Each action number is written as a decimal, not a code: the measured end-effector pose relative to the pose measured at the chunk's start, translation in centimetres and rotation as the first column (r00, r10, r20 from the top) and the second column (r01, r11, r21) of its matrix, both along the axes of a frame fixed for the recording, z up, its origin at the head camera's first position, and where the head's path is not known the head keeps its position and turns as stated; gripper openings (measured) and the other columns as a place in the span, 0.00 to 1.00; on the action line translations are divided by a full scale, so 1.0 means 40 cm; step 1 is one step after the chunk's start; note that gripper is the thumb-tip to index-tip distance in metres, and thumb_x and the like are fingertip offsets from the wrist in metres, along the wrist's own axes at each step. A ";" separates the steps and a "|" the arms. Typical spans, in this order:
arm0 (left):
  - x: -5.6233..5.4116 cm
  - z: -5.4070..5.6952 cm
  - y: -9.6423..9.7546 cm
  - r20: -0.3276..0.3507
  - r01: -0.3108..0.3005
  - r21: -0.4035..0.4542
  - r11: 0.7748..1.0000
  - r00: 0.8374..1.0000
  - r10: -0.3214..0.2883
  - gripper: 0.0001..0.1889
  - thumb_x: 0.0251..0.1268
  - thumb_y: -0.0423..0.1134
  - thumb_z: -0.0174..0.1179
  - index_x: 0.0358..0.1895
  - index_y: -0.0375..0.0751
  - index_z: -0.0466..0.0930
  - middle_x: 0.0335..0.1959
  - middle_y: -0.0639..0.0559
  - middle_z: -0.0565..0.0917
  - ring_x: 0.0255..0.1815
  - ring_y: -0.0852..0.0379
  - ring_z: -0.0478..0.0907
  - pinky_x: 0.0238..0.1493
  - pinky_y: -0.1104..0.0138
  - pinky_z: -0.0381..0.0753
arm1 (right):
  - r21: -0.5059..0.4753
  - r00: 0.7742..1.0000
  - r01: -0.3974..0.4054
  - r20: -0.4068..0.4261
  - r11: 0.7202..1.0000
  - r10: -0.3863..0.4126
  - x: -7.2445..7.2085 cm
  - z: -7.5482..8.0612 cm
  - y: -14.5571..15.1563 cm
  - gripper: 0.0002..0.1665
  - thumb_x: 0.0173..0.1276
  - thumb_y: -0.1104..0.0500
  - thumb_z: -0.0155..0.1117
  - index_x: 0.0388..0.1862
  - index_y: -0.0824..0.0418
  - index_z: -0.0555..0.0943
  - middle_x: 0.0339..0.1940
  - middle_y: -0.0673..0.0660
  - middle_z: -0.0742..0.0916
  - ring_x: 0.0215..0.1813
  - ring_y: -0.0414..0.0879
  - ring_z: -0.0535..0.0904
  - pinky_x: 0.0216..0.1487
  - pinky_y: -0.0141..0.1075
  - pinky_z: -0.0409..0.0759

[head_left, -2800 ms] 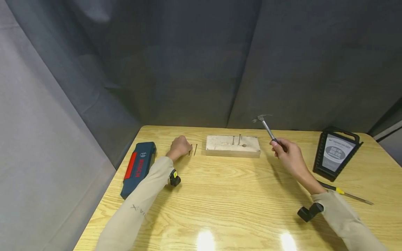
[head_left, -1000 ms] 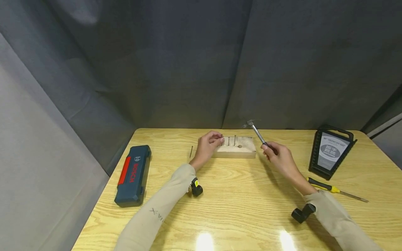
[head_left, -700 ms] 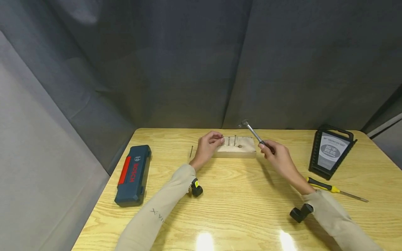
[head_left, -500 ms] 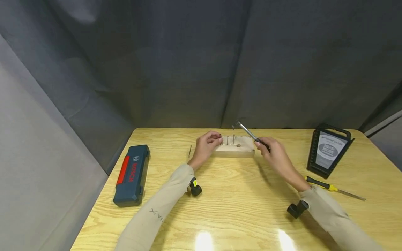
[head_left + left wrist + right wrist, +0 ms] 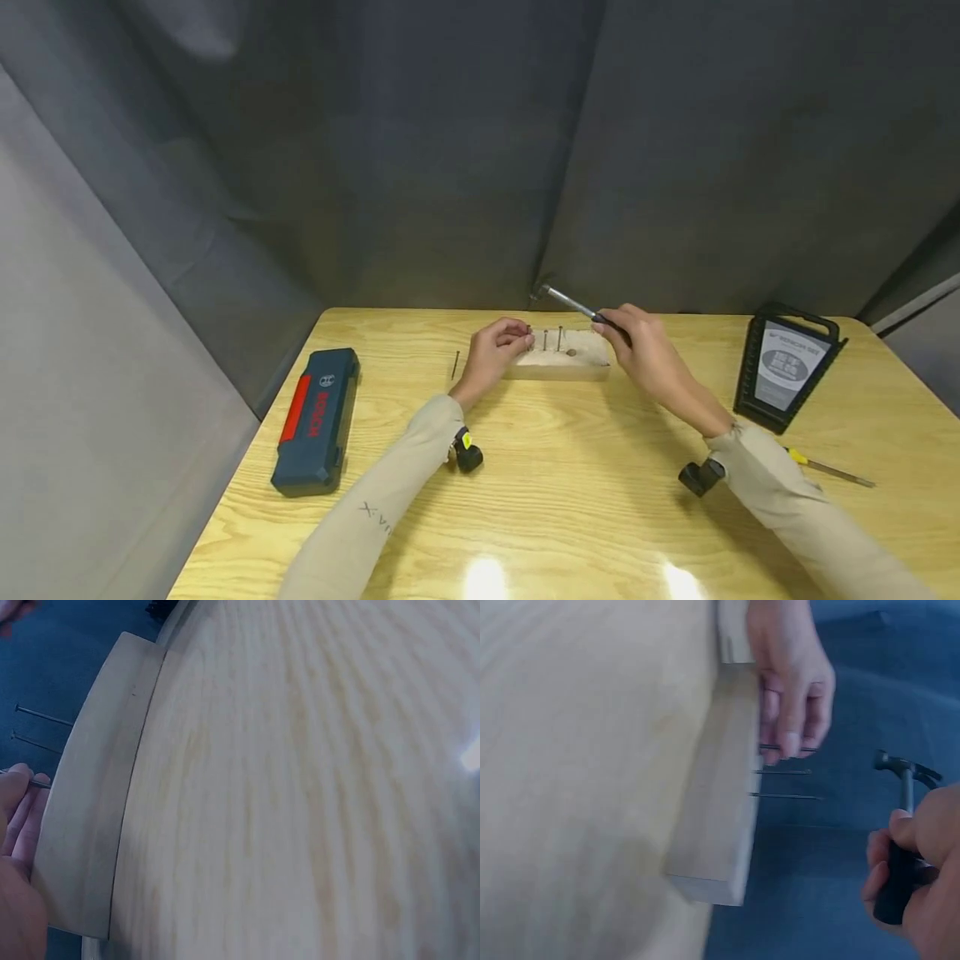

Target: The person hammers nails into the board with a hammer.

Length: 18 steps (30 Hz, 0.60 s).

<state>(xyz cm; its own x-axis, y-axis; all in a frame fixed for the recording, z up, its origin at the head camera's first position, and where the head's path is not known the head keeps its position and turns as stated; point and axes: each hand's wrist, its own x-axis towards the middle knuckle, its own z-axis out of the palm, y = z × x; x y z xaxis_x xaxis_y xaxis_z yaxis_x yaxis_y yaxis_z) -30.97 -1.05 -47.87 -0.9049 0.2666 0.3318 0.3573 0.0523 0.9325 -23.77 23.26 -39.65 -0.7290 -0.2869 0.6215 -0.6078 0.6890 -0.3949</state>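
My left hand [image 5: 491, 354] pinches a nail [image 5: 810, 749] between thumb and fingers, upright against the top of a pale wooden block [image 5: 558, 373]. Just to its right, two other nails stand in the block, a shorter-looking nail [image 5: 546, 340] and a taller-looking nail [image 5: 559, 338]. A dark round spot [image 5: 572, 352] marks the block's top near them. My right hand [image 5: 645, 354] grips the black handle of a claw hammer [image 5: 572, 302], its head raised above and behind the pinched nail, apart from it. Another nail [image 5: 455, 365] lies on the table left of the block.
A blue and red tool case [image 5: 317, 425] lies at the left. On the right are a black labelled tool holder [image 5: 791, 367] and a screwdriver [image 5: 832, 472], its handle mostly hidden by my right forearm. A dark curtain [image 5: 435, 167] hangs behind the table [image 5: 570, 517].
My left hand has moved right from the loose nails to the block, bringing one nail. The hammer in my right hand has swung leftward, its head now over the pinched nail's area.
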 end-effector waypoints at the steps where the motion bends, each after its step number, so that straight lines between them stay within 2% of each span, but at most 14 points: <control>1: -0.001 -0.002 0.000 -0.002 0.003 -0.001 1.000 1.000 -0.003 0.11 0.73 0.30 0.66 0.53 0.30 0.84 0.48 0.37 0.87 0.50 0.41 0.88 0.52 0.63 0.90 | -0.034 1.000 0.003 -0.028 0.999 -0.004 0.000 0.004 -0.002 0.08 0.75 0.70 0.65 0.49 0.73 0.87 0.30 0.59 0.83 0.25 0.41 0.67 0.23 0.28 0.65; 3: -0.002 -0.003 -0.001 -0.007 0.010 -0.004 1.000 1.000 -0.010 0.11 0.73 0.30 0.66 0.54 0.30 0.84 0.49 0.38 0.87 0.50 0.43 0.88 0.51 0.64 0.90 | -0.081 0.997 0.013 -0.069 0.997 -0.019 0.001 0.005 -0.008 0.08 0.74 0.70 0.66 0.49 0.74 0.86 0.31 0.60 0.83 0.25 0.42 0.68 0.22 0.28 0.65; 5: -0.004 -0.004 -0.002 -0.014 0.012 -0.006 1.000 1.000 -0.012 0.12 0.73 0.31 0.66 0.54 0.30 0.84 0.48 0.39 0.88 0.50 0.45 0.88 0.51 0.65 0.90 | -0.078 0.998 0.027 -0.063 0.997 -0.031 0.005 -0.003 -0.014 0.09 0.75 0.70 0.66 0.49 0.74 0.86 0.31 0.60 0.83 0.25 0.42 0.68 0.22 0.27 0.65; 10: -0.008 -0.002 0.000 -0.021 0.003 -0.002 1.000 1.000 -0.003 0.10 0.72 0.31 0.67 0.51 0.31 0.85 0.47 0.39 0.88 0.48 0.46 0.89 0.49 0.65 0.91 | 0.067 0.996 0.043 0.076 0.997 -0.049 0.024 -0.034 -0.021 0.08 0.76 0.69 0.65 0.47 0.74 0.86 0.28 0.59 0.81 0.24 0.41 0.66 0.22 0.30 0.65; 12: -0.009 -0.001 0.001 -0.025 0.000 0.002 1.000 1.000 0.000 0.10 0.71 0.31 0.68 0.51 0.31 0.85 0.47 0.38 0.89 0.47 0.45 0.89 0.48 0.65 0.91 | 0.081 0.994 0.049 0.099 0.996 -0.057 0.031 -0.039 -0.019 0.08 0.75 0.69 0.65 0.47 0.74 0.86 0.28 0.58 0.80 0.25 0.41 0.66 0.22 0.30 0.65; 18: -0.008 -0.004 0.000 -0.040 -0.007 0.005 1.000 0.999 0.007 0.09 0.71 0.30 0.68 0.51 0.31 0.86 0.47 0.35 0.88 0.48 0.40 0.89 0.48 0.63 0.91 | 0.053 0.998 0.039 0.044 0.998 -0.041 0.033 -0.042 -0.017 0.09 0.74 0.70 0.66 0.50 0.73 0.86 0.30 0.59 0.81 0.26 0.42 0.67 0.22 0.31 0.67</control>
<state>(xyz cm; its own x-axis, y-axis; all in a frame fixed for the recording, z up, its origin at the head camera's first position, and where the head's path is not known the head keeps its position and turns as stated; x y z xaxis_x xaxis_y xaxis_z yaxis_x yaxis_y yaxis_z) -31.29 -1.06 -48.04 -0.8928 0.2585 0.3689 0.3937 0.0501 0.9179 -22.44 22.59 -41.34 -0.7676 -0.2879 0.5726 -0.5615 0.7328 -0.3843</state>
